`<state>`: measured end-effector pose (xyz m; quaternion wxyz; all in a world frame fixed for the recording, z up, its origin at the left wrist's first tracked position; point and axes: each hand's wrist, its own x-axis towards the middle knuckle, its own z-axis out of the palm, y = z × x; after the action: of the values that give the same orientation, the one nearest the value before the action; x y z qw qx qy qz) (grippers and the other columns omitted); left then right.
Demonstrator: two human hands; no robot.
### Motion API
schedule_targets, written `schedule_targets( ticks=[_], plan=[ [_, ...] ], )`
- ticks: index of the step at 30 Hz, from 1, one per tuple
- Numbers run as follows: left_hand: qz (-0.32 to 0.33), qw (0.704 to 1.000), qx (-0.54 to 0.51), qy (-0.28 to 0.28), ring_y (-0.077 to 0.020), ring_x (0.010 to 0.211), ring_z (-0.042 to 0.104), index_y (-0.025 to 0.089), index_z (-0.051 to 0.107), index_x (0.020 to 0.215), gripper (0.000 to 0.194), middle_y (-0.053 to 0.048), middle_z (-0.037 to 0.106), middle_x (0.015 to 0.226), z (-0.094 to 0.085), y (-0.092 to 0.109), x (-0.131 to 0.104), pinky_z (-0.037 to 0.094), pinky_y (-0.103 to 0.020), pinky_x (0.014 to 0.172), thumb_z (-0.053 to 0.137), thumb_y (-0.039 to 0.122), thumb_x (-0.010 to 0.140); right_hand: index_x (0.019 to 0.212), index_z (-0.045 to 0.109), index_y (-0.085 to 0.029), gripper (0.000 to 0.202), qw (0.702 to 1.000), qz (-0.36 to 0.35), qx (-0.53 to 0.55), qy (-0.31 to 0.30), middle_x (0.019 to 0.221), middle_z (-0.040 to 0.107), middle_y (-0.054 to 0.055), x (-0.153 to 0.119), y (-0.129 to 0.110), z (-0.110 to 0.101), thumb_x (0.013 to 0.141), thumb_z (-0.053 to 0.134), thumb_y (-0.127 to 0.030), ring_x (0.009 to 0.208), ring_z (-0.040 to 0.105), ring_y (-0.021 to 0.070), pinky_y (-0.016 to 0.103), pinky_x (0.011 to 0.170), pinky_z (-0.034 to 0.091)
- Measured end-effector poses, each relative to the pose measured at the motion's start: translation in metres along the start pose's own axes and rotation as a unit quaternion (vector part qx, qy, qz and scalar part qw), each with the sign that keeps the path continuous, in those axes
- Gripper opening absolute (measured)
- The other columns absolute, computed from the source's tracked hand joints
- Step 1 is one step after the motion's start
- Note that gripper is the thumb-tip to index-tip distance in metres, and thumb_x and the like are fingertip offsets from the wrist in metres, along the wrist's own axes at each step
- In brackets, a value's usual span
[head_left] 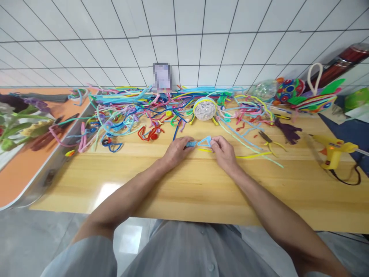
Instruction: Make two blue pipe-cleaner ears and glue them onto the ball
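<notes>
My left hand (177,151) is closed, thumb and fingers pinching a light blue folded pipe cleaner piece (190,144) just above the wooden table. Facing it, my right hand (225,152) grips one corner of a light blue pipe cleaner triangle (204,146) between thumb and forefinger. A small gap separates the two blue pieces. Under and beside my right hand lies a yellow pipe cleaner (253,156). Behind the hands sits a clear faceted dome (205,110) with a yellow and blue rim and yellow legs.
Heaped pipe cleaners (129,102) line the tiled wall. Pliers with yellow handles (269,142), purple cloth-like material (288,131) and a yellow glue gun (331,148) lie to the right. An orange-lined case (17,181) borders the table's left side. A bent red pipe cleaner shape (150,133) lies left.
</notes>
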<state>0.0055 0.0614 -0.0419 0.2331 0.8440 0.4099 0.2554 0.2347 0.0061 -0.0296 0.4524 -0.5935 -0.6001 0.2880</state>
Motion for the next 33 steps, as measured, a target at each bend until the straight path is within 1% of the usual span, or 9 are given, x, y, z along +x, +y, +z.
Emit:
schedule_targets(
  ticks=[3, 5, 8, 12, 18, 21, 24, 29, 33],
  plan=[
    [0.03, 0.999, 0.035, 0.007, -0.0285, 0.11, 0.069, 0.019, 0.072, 0.12, 0.026, -0.014, 0.076, 0.117, -0.007, -0.004, 0.005, 0.052, -0.044, 0.103, 0.066, 0.02, 0.094, 0.096, 0.065, -0.023, 0.018, 0.998, 0.031, 0.049, -0.028, 0.073, 0.068, -0.002, -0.007, -0.004, 0.008, 0.094, 0.058, -0.04, 0.064, 0.06, 0.0171, 0.03, 0.063, 0.047],
    [0.009, 0.997, 0.076, 0.034, -0.0299, 0.117, 0.067, 0.018, 0.072, 0.123, 0.032, -0.015, 0.073, 0.126, -0.017, -0.009, 0.011, 0.051, -0.047, 0.107, 0.064, 0.016, 0.093, 0.102, 0.067, -0.023, 0.018, 0.998, 0.028, 0.032, -0.054, 0.075, 0.071, -0.001, -0.011, -0.006, 0.012, 0.092, 0.062, -0.038, 0.064, 0.062, 0.0169, 0.029, 0.062, 0.046],
    [-0.01, 0.994, 0.105, 0.021, -0.0296, 0.117, 0.067, 0.018, 0.072, 0.124, 0.032, -0.014, 0.072, 0.124, -0.029, -0.014, 0.018, 0.052, -0.046, 0.107, 0.06, 0.018, 0.095, 0.105, 0.071, -0.024, 0.019, 0.993, -0.018, -0.072, -0.095, 0.071, 0.071, -0.002, -0.017, -0.007, 0.013, 0.092, 0.066, -0.036, 0.063, 0.062, 0.0171, 0.03, 0.063, 0.045],
    [0.017, 0.991, 0.127, -0.04, -0.032, 0.122, 0.064, 0.017, 0.071, 0.127, 0.035, -0.016, 0.069, 0.128, -0.027, -0.008, 0.015, 0.049, -0.048, 0.112, 0.065, 0.022, 0.093, 0.116, 0.073, -0.025, 0.024, 0.979, -0.075, -0.157, -0.105, 0.081, 0.074, 0.002, -0.02, -0.008, 0.01, 0.095, 0.065, -0.035, 0.07, 0.066, 0.0196, 0.033, 0.069, 0.05],
    [-0.013, 0.985, 0.17, -0.011, -0.0367, 0.124, 0.059, 0.012, 0.06, 0.143, 0.053, -0.022, 0.061, 0.14, -0.028, -0.003, 0.006, 0.049, -0.051, 0.108, 0.068, 0.023, 0.092, 0.132, 0.07, -0.024, 0.033, 0.957, -0.162, -0.19, -0.146, 0.094, 0.073, 0.007, -0.025, -0.012, 0.008, 0.103, 0.058, -0.033, 0.089, 0.069, 0.024, 0.039, 0.084, 0.056],
    [-0.053, 0.979, 0.195, -0.005, -0.0372, 0.113, 0.061, 0.014, 0.065, 0.136, 0.045, -0.021, 0.065, 0.126, -0.034, -0.01, 0.006, 0.051, -0.052, 0.099, 0.07, 0.03, 0.093, 0.135, 0.069, -0.025, 0.034, 0.933, -0.206, -0.223, -0.192, 0.108, 0.075, 0.01, -0.031, -0.014, 0.012, 0.104, 0.059, -0.035, 0.1, 0.068, 0.027, 0.043, 0.091, 0.056],
    [-0.066, 0.983, 0.174, -0.014, -0.0362, 0.11, 0.061, 0.014, 0.071, 0.118, 0.028, -0.019, 0.065, 0.116, -0.034, -0.016, 0.005, 0.05, -0.052, 0.099, 0.069, 0.029, 0.094, 0.122, 0.073, -0.023, 0.025, 0.917, -0.226, -0.247, -0.218, 0.108, 0.074, 0.011, -0.035, -0.016, 0.015, 0.105, 0.058, -0.032, 0.099, 0.067, 0.0278, 0.045, 0.091, 0.055],
    [-0.037, 0.995, 0.086, -0.016, -0.0298, 0.109, 0.061, 0.017, 0.07, 0.104, 0.013, -0.013, 0.065, 0.11, -0.03, -0.023, 0.002, 0.05, -0.046, 0.101, 0.069, 0.021, 0.092, 0.117, 0.071, -0.023, 0.019, 0.918, -0.216, -0.252, -0.216, 0.108, 0.071, 0.011, -0.035, -0.018, 0.015, 0.1, 0.067, -0.031, 0.101, 0.065, 0.0283, 0.043, 0.091, 0.054],
    [-0.024, 0.999, 0.025, 0.027, -0.0269, 0.109, 0.06, 0.018, 0.067, 0.094, 0.003, -0.012, 0.066, 0.112, -0.033, -0.018, -0.004, 0.049, -0.043, 0.1, 0.066, 0.019, 0.092, 0.117, 0.07, -0.022, 0.021, 0.916, -0.204, -0.267, -0.218, 0.108, 0.069, 0.011, -0.035, -0.021, 0.012, 0.098, 0.07, -0.03, 0.102, 0.065, 0.028, 0.041, 0.089, 0.054]
  ],
)
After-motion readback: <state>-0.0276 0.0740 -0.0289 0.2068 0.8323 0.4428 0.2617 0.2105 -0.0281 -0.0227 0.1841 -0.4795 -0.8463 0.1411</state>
